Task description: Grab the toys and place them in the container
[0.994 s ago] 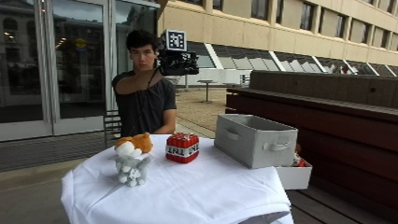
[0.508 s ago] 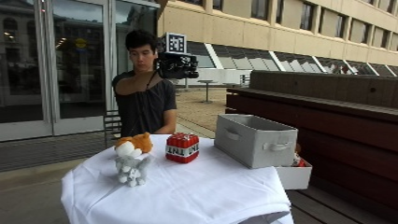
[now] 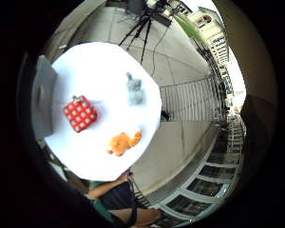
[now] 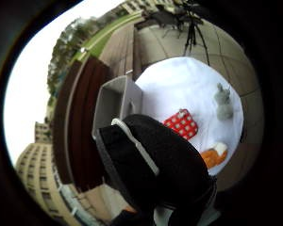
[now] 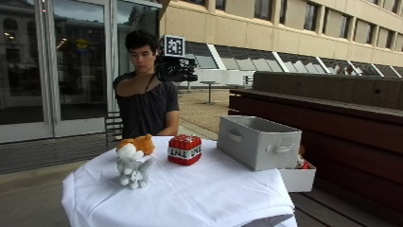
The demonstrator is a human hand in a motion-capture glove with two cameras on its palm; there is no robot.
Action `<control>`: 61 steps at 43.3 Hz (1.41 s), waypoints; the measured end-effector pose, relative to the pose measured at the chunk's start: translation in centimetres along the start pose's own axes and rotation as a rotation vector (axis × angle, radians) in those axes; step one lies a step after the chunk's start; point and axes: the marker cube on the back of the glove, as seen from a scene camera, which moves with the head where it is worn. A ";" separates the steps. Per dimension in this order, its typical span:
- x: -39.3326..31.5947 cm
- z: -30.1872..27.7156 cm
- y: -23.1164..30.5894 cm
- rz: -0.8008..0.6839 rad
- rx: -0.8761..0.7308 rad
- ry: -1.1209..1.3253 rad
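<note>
Nothing has moved; hands (image 4: 155,174) grip unclear, raised above red cube (image 3: 80,113), container (image 5: 258,142).

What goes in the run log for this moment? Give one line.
gloved right hand: raised at chest, holds nothing | red TNT block, orange plush fox, grey plush animal: on table | grey fabric bin: no toys seen inside

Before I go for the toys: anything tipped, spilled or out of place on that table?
Nothing stands out. The grey plush, orange plush and red block sit on the white cloth, apart from one another; the grey container stands upright at the table's edge.
</note>
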 end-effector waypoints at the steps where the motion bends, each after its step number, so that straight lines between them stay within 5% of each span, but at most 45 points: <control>1: 0.0 0.0 0.1 0.000 -0.004 0.000; 24: 4.5 2.1 4.6 -0.024 -0.028 0.039; 52: 13.5 16.2 14.5 0.066 -0.045 0.002; 57: 13.5 19.5 15.3 0.192 -0.026 -0.004; 61: 13.9 22.0 17.0 0.081 -0.110 -0.041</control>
